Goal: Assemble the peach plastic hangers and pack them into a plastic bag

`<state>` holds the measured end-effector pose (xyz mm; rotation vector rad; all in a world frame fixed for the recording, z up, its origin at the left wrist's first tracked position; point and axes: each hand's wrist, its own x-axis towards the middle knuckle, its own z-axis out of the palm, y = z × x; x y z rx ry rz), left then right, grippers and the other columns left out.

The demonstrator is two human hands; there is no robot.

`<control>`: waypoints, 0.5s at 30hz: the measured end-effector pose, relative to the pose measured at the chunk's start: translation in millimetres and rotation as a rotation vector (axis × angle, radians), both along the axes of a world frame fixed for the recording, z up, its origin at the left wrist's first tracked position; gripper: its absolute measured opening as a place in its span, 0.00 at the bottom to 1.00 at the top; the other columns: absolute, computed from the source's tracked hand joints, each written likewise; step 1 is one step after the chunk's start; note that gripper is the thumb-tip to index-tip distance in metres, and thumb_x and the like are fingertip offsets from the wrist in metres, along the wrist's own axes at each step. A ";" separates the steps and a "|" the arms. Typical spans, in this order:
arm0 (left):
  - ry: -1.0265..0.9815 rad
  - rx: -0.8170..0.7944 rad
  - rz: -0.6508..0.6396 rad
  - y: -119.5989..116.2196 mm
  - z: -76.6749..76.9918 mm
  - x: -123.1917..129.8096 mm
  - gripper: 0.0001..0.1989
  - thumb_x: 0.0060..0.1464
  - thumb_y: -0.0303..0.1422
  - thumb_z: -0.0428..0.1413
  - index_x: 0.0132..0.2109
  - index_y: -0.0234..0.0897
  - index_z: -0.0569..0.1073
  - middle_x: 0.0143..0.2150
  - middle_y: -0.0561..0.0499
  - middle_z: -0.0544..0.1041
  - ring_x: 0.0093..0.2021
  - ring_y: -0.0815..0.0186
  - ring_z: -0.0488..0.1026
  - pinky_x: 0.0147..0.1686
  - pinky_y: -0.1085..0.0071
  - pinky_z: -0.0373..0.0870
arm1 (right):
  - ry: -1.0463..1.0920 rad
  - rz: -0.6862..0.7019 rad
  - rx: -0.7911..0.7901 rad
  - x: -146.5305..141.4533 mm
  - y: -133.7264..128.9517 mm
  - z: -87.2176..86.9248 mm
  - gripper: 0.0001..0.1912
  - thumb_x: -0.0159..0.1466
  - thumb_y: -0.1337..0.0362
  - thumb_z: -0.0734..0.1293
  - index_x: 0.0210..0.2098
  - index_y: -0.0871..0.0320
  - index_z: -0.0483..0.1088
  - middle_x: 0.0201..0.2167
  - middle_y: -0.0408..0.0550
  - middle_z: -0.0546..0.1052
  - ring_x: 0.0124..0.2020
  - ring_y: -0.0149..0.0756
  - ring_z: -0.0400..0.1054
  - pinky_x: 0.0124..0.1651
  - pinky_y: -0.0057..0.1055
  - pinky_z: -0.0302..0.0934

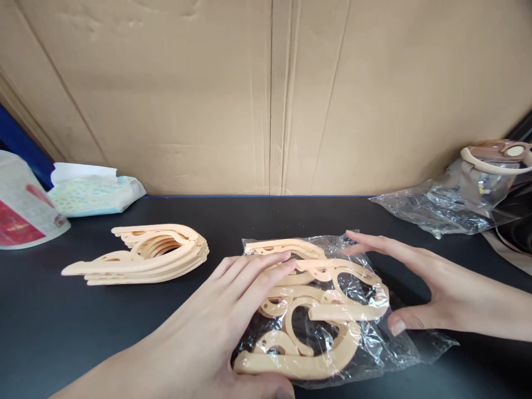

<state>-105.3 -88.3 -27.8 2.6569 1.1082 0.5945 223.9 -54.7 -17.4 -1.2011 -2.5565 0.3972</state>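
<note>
A clear plastic bag (376, 346) lies on the dark table in front of me. Inside it are several beige folding hangers (351, 313), curved and overlapping. My left hand (233, 310) rests over the bag's left side with its fingers stretched out flat; the thumb lies by the near left corner. My right hand (432, 288) is open at the bag's right side, thumb and fingers spread apart around that edge. Whether its fingertips press on the plastic I cannot tell. Left of the bag sits a neat stack of folded beige hangers (166, 263), apart from both hands.
A white and red paper cup (25, 210) and a tissue pack (97, 194) stand at the back left. At the right are a crumpled clear wrapper (432, 205) and a clear jug with a beige handle (492, 177). A cardboard wall (208, 100) closes off the table's far edge.
</note>
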 end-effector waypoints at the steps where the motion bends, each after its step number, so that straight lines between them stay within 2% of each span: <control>1: 0.015 -0.003 -0.007 0.4 1.3 -0.4 0.46 0.48 0.50 0.62 0.67 0.50 0.47 0.67 0.47 0.59 0.64 0.49 0.57 0.60 0.52 0.59 | -0.037 -0.013 0.003 4.5 0.2 0.5 0.50 0.52 0.51 0.75 0.67 0.38 0.47 0.65 0.44 0.62 0.63 0.52 0.59 0.60 0.47 0.61; 4: 0.078 -0.006 -0.043 2.6 5.4 -1.7 0.47 0.49 0.52 0.61 0.67 0.49 0.44 0.68 0.47 0.58 0.65 0.49 0.57 0.59 0.53 0.61 | -0.084 -0.035 -0.007 9.7 -0.3 1.3 0.46 0.54 0.52 0.73 0.67 0.39 0.49 0.58 0.44 0.70 0.58 0.49 0.66 0.56 0.43 0.66; 6: 0.103 -0.001 -0.060 3.9 6.7 -1.8 0.46 0.49 0.53 0.60 0.67 0.49 0.43 0.68 0.46 0.58 0.65 0.49 0.57 0.59 0.53 0.62 | -0.057 -0.046 -0.022 6.1 -1.6 1.2 0.42 0.57 0.53 0.72 0.66 0.40 0.50 0.53 0.43 0.73 0.55 0.45 0.68 0.57 0.41 0.65; 10: 0.086 0.024 -0.056 3.9 4.3 -0.1 0.45 0.50 0.54 0.59 0.66 0.50 0.45 0.68 0.47 0.59 0.64 0.49 0.58 0.59 0.54 0.61 | 0.101 -0.083 -0.045 -10.0 -5.4 -0.4 0.36 0.59 0.53 0.71 0.63 0.41 0.54 0.46 0.41 0.75 0.52 0.40 0.70 0.58 0.39 0.62; 15: 0.088 0.049 -0.046 3.7 4.4 1.4 0.45 0.50 0.53 0.60 0.66 0.50 0.45 0.67 0.49 0.60 0.64 0.51 0.58 0.60 0.55 0.59 | 0.283 -0.104 0.024 -24.2 -8.5 -6.3 0.30 0.62 0.56 0.69 0.61 0.44 0.57 0.37 0.39 0.77 0.44 0.35 0.74 0.60 0.40 0.59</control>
